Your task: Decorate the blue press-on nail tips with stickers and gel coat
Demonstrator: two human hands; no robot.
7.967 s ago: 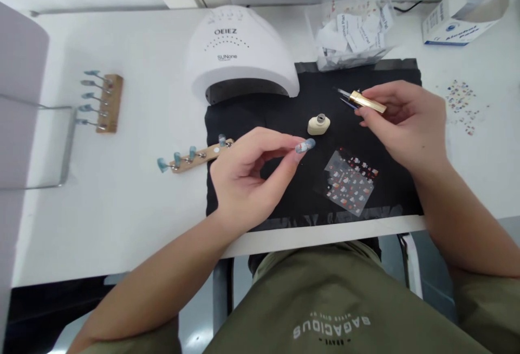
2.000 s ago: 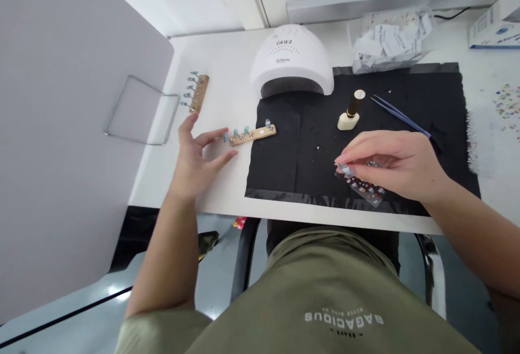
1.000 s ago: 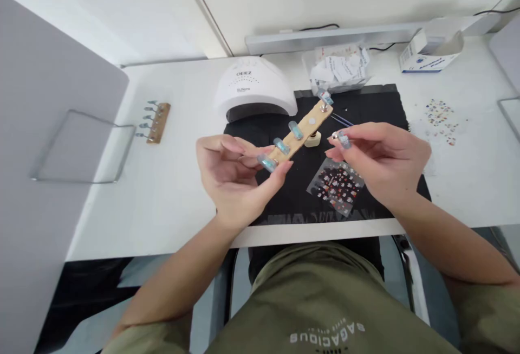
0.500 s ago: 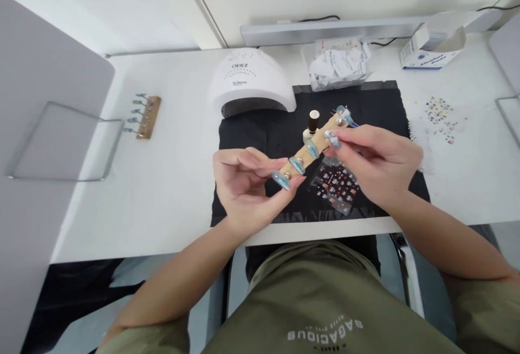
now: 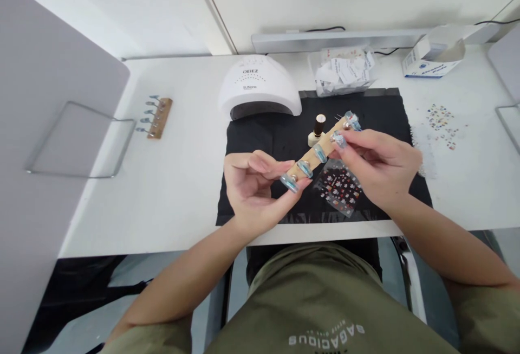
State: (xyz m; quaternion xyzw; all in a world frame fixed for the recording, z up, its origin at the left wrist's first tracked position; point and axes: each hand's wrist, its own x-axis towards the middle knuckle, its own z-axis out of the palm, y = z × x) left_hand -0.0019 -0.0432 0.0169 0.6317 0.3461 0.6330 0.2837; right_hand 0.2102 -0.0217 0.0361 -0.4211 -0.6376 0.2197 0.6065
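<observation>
My left hand (image 5: 258, 188) pinches the lower end of a wooden nail-display bar (image 5: 312, 154) between thumb and fingers. The bar slants up to the right above the black mat, with a row of blue false nails on round metal knobs. Three plain blue ones, such as the middle false nail (image 5: 305, 168), stand nearest my left hand. At the upper part, my right hand (image 5: 377, 167) has its thumb and index finger closed on a decorated false nail (image 5: 339, 139), right by its knob. Another decorated nail (image 5: 352, 121) sits at the far end.
A black mat (image 5: 260, 142) bears a polish bottle (image 5: 319, 129) and a sticker sheet (image 5: 340, 188). Behind stand a white nail lamp (image 5: 260, 83), a bag of packets (image 5: 343, 72) and an alcohol-pad box (image 5: 434, 61). Loose decorations (image 5: 442, 123) lie right; a second nail stand (image 5: 160, 118) lies left.
The view has shifted slightly, so everything sits a little further right or lower. The right-hand nail is now closer against its knob on the bar. Both hands keep their hold.
</observation>
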